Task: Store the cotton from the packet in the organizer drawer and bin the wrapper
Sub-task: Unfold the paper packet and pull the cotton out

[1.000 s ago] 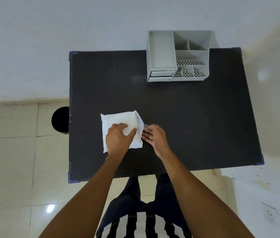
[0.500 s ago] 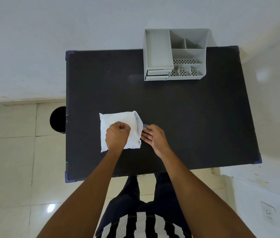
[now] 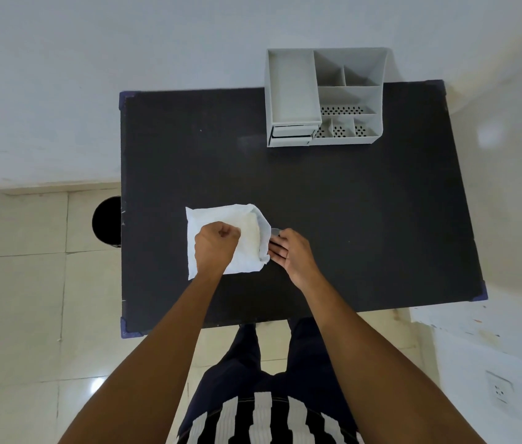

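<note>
— Hands first: what is each one doing?
— The left hand is balled into a fist on top of the white cotton packet, pinching its wrapper. The right hand pinches the packet's open right edge.
— And where is the packet?
— Flat on the black table, toward its near side.
— Farther off?
— The grey organizer stands at the far edge, drawer shut; a black bin sits on the floor just left of the table.

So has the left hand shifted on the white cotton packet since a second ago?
Yes. The left hand has curled from flat into a fist, staying on the white cotton packet on the black table.
</note>
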